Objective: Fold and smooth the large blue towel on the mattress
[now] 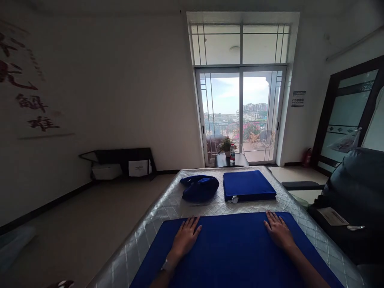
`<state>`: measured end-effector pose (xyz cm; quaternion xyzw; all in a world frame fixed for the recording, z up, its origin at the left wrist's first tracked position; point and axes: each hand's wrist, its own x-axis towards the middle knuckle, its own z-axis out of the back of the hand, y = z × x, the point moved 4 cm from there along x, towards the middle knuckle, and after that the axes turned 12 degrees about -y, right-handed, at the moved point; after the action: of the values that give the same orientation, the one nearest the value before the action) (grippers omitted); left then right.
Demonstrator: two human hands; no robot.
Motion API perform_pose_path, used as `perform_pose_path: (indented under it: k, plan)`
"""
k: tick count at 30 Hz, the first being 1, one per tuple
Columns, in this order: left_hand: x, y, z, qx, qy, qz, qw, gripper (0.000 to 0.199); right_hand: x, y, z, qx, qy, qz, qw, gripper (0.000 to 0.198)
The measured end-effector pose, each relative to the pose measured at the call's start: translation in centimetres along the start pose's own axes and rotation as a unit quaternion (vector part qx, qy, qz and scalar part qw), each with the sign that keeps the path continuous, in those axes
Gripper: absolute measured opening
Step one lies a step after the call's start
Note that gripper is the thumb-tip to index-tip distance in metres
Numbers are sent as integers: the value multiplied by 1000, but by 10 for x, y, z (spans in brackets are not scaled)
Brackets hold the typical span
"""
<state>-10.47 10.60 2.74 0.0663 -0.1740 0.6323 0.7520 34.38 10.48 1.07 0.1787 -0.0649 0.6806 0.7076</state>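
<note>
A blue cloth [231, 248] lies spread flat on the silver quilted table cover [195, 210], its lower part running out of view. My left hand [186, 235] rests palm down on the cloth near its far edge, fingers stretched out. Near the far right of the same cloth, my right hand [279, 230] lies flat too, its fingers extended. Beyond the far edge sits a neatly folded stack of blue cloth [249, 185] with a small white tag at its front. Left of that stack is a crumpled blue cloth bundle [201, 188].
Behind the covered table stands a small dark table [222, 161] with a potted plant [227, 146] and a bottle [232, 154]. A black chair [354, 200] is close on the right, with a paper [333, 216] on it. A low black rack [120, 158] stands by the left wall.
</note>
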Motion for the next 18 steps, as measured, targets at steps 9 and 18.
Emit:
perform_pose_path:
  k: [9, 18]
  plan:
    - [0, -5, 4, 15, -24, 3, 1000, 61, 2, -2, -4, -18, 8, 2, 1000, 70]
    - [0, -5, 3, 20, -39, -5, 999, 59, 2, 0, 0, -21, 4, 1, 1000, 70]
